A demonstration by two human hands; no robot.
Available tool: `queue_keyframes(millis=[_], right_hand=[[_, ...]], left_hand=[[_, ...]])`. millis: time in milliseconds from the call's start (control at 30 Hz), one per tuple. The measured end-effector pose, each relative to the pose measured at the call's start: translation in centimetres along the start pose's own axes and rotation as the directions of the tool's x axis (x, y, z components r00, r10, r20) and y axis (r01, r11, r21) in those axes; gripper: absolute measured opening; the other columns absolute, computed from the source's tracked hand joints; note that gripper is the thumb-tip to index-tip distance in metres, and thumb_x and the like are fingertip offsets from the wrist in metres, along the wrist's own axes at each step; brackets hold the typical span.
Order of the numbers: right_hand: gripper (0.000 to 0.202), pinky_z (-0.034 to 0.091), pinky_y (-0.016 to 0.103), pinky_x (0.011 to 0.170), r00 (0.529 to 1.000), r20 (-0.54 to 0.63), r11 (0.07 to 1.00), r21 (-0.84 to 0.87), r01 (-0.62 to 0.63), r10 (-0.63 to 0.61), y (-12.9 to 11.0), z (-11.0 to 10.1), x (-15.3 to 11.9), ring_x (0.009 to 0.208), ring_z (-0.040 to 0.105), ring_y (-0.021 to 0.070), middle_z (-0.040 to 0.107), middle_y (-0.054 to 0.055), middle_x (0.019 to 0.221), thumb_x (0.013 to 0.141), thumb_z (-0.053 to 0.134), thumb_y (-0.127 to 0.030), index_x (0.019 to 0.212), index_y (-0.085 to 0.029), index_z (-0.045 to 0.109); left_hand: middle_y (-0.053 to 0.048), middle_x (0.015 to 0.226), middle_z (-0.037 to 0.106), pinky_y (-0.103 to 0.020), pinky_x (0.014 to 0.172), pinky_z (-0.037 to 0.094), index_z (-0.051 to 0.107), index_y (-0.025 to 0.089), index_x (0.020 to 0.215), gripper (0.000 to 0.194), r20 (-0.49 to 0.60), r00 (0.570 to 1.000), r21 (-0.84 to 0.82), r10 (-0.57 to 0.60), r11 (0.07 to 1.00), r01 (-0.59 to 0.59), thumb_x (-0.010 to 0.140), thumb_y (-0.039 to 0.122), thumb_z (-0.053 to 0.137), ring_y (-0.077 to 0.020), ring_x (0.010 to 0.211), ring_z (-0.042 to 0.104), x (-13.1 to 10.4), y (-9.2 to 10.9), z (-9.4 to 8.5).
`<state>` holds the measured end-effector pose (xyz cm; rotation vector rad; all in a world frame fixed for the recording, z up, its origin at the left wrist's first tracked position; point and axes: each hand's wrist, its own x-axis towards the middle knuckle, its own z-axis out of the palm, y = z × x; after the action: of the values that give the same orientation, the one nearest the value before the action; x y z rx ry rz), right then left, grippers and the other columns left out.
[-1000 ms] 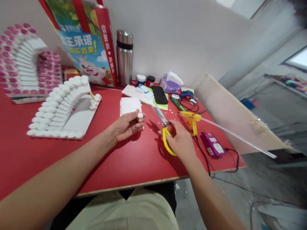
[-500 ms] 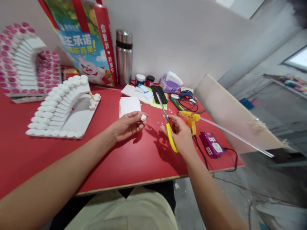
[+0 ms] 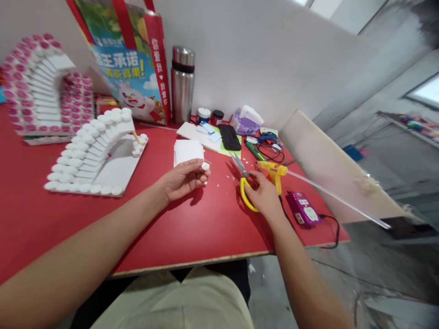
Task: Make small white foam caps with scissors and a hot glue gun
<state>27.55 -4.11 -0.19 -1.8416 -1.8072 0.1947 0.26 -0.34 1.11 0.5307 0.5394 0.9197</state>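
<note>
Between thumb and fingers, my left hand (image 3: 187, 179) pinches a small white rounded piece (image 3: 205, 166), just in front of a stack of white sheets (image 3: 188, 151). My right hand (image 3: 264, 194) is closed on the yellow handle of a pair of scissors (image 3: 244, 172); the blades point away, low over the table. A yellow glue gun (image 3: 273, 170) with a long clear glue stick lies just beyond that hand. To the left sits a white curved stair model (image 3: 103, 153) edged with white ovals.
A pink-and-white stair model (image 3: 44, 89), a printed bag (image 3: 130, 68) and a steel flask (image 3: 183, 87) stand along the wall. A black phone (image 3: 230, 137), a purple tissue pack (image 3: 245, 122) and a purple power socket (image 3: 303, 209) lie on the red table (image 3: 192, 233). White scraps dot its middle.
My right hand has lowered the scissors towards the tabletop, and their blades have dropped from a raised angle to nearly flat. My left hand still pinches the white piece, now turned a little.
</note>
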Motion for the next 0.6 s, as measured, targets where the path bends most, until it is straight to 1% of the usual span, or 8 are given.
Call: queue_keyframes(millis=[100,200,267,367,500,600], right_hand=[[0.051,0.054,0.041,0.086,0.999,-0.007,0.980,0.194,0.042,-0.042,-1.6,-0.4,-0.9,0.093,0.067,0.0255,0.072,0.010,0.108,0.087,0.065,-0.052,0.125,-0.019,0.062],[0.053,0.054,0.036,0.078,0.993,0.060,0.962,0.259,0.087,-0.106,-3.7,-0.9,-2.1,0.085,0.065,0.0220,0.069,0.009,0.105,0.087,0.068,-0.050,0.129,-0.020,0.057],[0.055,0.053,0.035,0.078,0.981,0.103,0.958,0.256,0.131,-0.162,-4.8,-1.2,-2.8,0.088,0.065,0.0220,0.068,0.009,0.108,0.087,0.070,-0.049,0.131,-0.020,0.054],[0.058,0.053,0.037,0.081,0.968,0.126,0.960,0.207,0.190,-0.218,-5.3,-1.3,-3.3,0.093,0.065,0.0244,0.066,0.010,0.108,0.085,0.073,-0.050,0.131,-0.020,0.054],[0.057,0.053,0.041,0.085,0.947,0.107,0.950,0.120,0.290,-0.303,-5.3,-1.3,-3.3,0.098,0.065,0.0279,0.065,0.013,0.112,0.085,0.074,-0.052,0.128,-0.019,0.056],[0.057,0.053,0.042,0.089,0.932,0.109,0.937,0.092,0.337,-0.346,-5.3,-1.2,-3.2,0.100,0.065,0.0290,0.066,0.014,0.114,0.087,0.072,-0.053,0.129,-0.018,0.057]], left_hand=[[-0.008,0.074,0.071,-0.016,0.057,0.057,0.069,0.009,0.092,0.007,-0.021,1.000,-0.014,-0.006,1.000,0.006,0.089,0.015,0.071,-0.0095,0.059,0.065,0.0,0.0,0.0],[-0.010,0.079,0.073,-0.016,0.061,0.058,0.069,0.008,0.090,0.005,-0.035,0.999,-0.017,-0.004,1.000,0.003,0.087,0.010,0.072,-0.0108,0.064,0.069,0.0,-0.1,0.0],[-0.011,0.084,0.074,-0.017,0.066,0.060,0.069,0.008,0.091,0.007,-0.031,0.999,-0.023,0.010,1.000,-0.011,0.085,0.005,0.071,-0.0114,0.069,0.071,0.0,-0.2,-0.1],[-0.011,0.089,0.075,-0.017,0.072,0.061,0.071,0.008,0.091,0.011,-0.032,0.999,-0.029,0.026,0.999,-0.027,0.084,0.000,0.069,-0.0117,0.074,0.073,0.1,-0.3,-0.3],[-0.008,0.080,0.073,-0.016,0.073,0.060,0.071,0.008,0.085,0.011,-0.038,0.999,-0.026,0.038,0.999,-0.039,0.082,-0.002,0.071,-0.0115,0.074,0.072,0.3,-0.4,-0.4],[-0.007,0.079,0.072,-0.015,0.071,0.060,0.073,0.007,0.085,0.012,-0.025,0.999,-0.029,0.036,0.999,-0.036,0.078,-0.004,0.073,-0.0101,0.070,0.071,0.3,-0.4,-0.3]])
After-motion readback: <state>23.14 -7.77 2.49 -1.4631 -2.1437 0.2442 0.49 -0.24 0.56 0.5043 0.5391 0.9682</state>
